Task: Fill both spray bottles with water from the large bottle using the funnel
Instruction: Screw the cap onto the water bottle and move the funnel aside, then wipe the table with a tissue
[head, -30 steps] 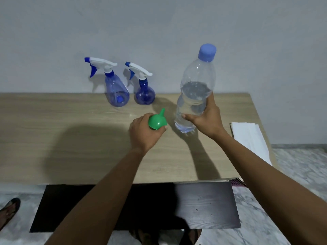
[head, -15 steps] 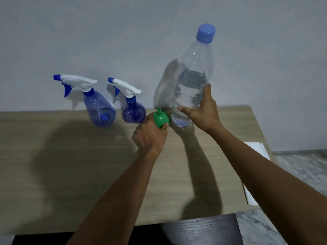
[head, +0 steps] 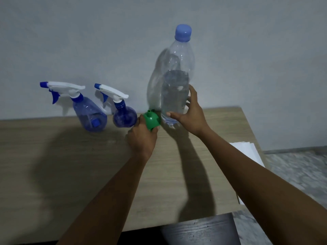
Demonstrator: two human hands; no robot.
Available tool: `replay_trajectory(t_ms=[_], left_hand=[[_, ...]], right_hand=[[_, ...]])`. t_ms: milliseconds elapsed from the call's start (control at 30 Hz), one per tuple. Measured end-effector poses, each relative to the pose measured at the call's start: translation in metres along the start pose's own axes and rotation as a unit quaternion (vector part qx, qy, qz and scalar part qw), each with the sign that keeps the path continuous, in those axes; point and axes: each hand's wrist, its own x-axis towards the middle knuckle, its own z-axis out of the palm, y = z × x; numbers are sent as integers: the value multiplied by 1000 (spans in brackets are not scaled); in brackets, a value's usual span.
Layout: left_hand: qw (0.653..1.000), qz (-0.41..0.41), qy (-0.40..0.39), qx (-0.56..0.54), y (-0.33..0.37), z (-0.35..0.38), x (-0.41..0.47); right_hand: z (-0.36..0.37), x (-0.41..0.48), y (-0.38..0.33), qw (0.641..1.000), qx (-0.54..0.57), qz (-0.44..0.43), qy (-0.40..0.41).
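Forearms reach forward side by side over the pale wood-grain desk (head: 62,156), both bare and stretched toward the wall.

We see the left hand (head: 141,137) knuckles-up, its fingers (head: 139,119) clenched round the wide end of the funnel (head: 151,120). The funnel is smooth green plastic, its narrow spout tilted up and away. It sits between the round spray bottle (head: 124,117) and the large bottle (head: 175,92).

The right hand (head: 192,117) grasps the large bottle low on its body, thumb across the front and fingers wrapped round the far side. This bottle is clear ribbed plastic, upright, with water up to about half its height and a blue screw cap (head: 183,33) in place. We cannot tell whether its base touches the desk.

Both spray bottles stand at the back of the desk by the wall. They are translucent blue with white trigger heads and blue nozzles pointing left. The wider spray bottle (head: 90,114) is leftmost, just beside the round one.

White folded sheets (head: 247,151) lie at the desk's right edge.
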Motion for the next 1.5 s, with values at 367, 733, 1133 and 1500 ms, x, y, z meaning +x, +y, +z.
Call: replay_trajectory(t_ms=[367, 733, 1133, 1500], left_hand=[[977, 167, -116, -62, 41, 7, -126], [921, 301, -249, -12, 118, 58, -214], [922, 322, -213, 1, 116, 69, -223], [922, 314, -219, -49, 116, 63, -225]], right_hand=[[-79, -165, 69, 974, -141, 77, 158], [-162, -255, 126, 947, -205, 173, 177], [-156, -248, 129, 958, -216, 159, 102], [-162, -238, 117, 963, -149, 208, 90]])
